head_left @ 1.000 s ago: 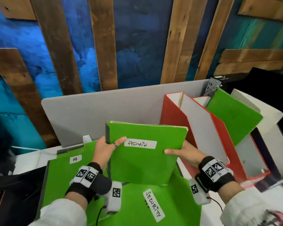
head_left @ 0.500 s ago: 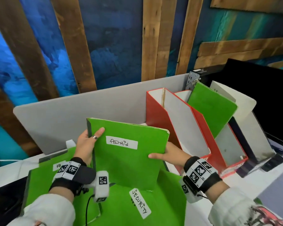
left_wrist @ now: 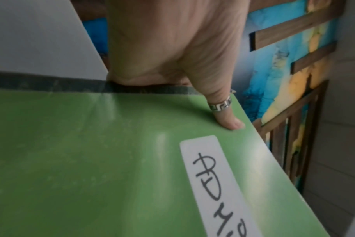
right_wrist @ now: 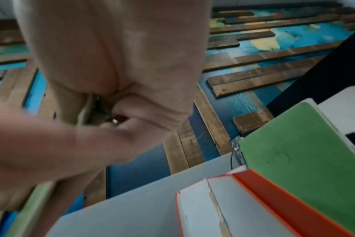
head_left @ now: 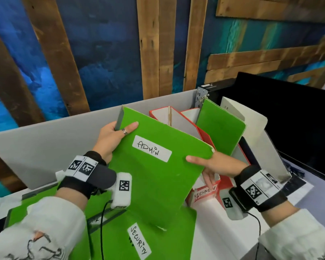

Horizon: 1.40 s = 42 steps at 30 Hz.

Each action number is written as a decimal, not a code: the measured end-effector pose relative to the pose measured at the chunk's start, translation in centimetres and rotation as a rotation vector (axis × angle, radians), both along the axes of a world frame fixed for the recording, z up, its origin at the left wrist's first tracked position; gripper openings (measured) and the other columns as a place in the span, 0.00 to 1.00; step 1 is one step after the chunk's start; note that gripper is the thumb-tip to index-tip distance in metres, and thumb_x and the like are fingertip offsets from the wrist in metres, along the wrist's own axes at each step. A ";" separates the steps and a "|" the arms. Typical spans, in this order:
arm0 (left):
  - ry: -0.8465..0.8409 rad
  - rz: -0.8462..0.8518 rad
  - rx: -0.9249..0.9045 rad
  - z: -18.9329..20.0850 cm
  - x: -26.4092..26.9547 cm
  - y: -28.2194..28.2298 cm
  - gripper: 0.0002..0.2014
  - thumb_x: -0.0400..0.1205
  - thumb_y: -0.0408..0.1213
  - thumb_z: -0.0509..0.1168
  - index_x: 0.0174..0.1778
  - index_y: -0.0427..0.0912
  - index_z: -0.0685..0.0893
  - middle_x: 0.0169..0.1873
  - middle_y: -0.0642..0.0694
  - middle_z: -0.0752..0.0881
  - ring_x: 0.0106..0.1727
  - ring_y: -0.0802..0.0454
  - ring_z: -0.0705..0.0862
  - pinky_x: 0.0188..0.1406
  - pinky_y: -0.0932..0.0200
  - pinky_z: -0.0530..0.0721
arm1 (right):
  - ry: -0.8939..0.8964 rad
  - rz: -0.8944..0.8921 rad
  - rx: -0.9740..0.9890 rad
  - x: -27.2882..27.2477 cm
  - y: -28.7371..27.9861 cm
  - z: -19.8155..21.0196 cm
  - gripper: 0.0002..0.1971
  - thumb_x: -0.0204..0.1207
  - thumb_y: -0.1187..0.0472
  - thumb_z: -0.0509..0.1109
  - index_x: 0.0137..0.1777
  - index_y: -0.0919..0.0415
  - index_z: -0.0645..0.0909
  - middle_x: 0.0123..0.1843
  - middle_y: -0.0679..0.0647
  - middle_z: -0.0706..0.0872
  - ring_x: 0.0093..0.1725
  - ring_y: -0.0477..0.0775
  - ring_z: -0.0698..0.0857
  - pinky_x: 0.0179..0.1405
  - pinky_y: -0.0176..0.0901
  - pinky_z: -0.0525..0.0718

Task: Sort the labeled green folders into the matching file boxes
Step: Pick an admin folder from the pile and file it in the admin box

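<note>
Both hands hold a green folder [head_left: 154, 177] labelled ADMIN up off the desk, tilted to the right. My left hand [head_left: 113, 137] grips its top left corner at the grey spine, thumb [left_wrist: 226, 115] on the cover. My right hand [head_left: 212, 164] pinches its right edge, thumb in front and fingers behind. Just behind that edge stands a red file box [head_left: 204, 194] with an ADMIN label. A second red box [head_left: 190, 114] beside it holds another green folder [head_left: 219, 126]. A folder labelled SECURITY [head_left: 158, 239] lies flat on the desk below.
A grey partition panel [head_left: 45, 147] runs along the back of the desk. More green folders [head_left: 19, 214] lie at the lower left. A white file box [head_left: 251, 124] leans at the right, with a black monitor [head_left: 293, 121] behind it.
The ADMIN folder has been lifted, tilted clockwise and carried right toward the red boxes. The red box's ADMIN label has come into sight.
</note>
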<state>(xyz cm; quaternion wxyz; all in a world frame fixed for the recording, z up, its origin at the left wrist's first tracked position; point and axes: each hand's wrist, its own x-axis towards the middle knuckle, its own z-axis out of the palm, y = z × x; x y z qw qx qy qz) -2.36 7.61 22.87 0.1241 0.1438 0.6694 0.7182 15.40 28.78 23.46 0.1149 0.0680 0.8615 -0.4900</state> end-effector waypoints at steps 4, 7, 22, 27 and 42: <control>0.054 -0.025 0.003 1.5 0.8 3.4 0.11 0.78 0.45 0.68 0.52 0.45 0.85 0.44 0.47 0.91 0.39 0.54 0.90 0.36 0.61 0.89 | 0.134 -0.064 -0.052 1.4 3.0 1.3 0.09 0.81 0.54 0.62 0.59 0.44 0.70 0.26 0.46 0.90 0.18 0.51 0.85 0.22 0.45 0.85; 0.123 0.002 -0.006 2.1 1.0 5.7 0.16 0.82 0.48 0.62 0.58 0.42 0.83 0.46 0.48 0.89 0.36 0.63 0.88 0.32 0.69 0.85 | 0.179 -0.122 -0.024 2.3 4.7 1.9 0.06 0.80 0.52 0.62 0.54 0.42 0.70 0.24 0.49 0.89 0.17 0.50 0.84 0.32 0.53 0.87; -0.037 0.083 -0.402 -3.3 0.1 13.2 0.20 0.85 0.38 0.59 0.74 0.46 0.68 0.70 0.37 0.74 0.56 0.44 0.76 0.54 0.51 0.75 | 0.747 -0.533 -0.159 1.1 15.0 4.1 0.12 0.82 0.53 0.61 0.63 0.53 0.69 0.35 0.59 0.89 0.14 0.55 0.82 0.11 0.38 0.78; -0.044 -0.117 -0.514 -5.9 1.3 15.6 0.29 0.85 0.41 0.59 0.81 0.54 0.57 0.79 0.41 0.66 0.71 0.39 0.73 0.57 0.47 0.78 | 0.527 -0.527 -0.014 -1.6 15.2 1.4 0.20 0.83 0.50 0.59 0.69 0.59 0.67 0.16 0.57 0.83 0.13 0.51 0.82 0.15 0.39 0.81; 0.096 -0.129 -0.526 -9.9 1.2 16.5 0.41 0.82 0.26 0.61 0.81 0.59 0.45 0.79 0.50 0.67 0.76 0.40 0.72 0.68 0.37 0.73 | 0.178 -0.403 0.350 -10.2 11.4 -7.4 0.11 0.85 0.61 0.53 0.51 0.70 0.73 0.42 0.69 0.83 0.38 0.71 0.89 0.14 0.43 0.76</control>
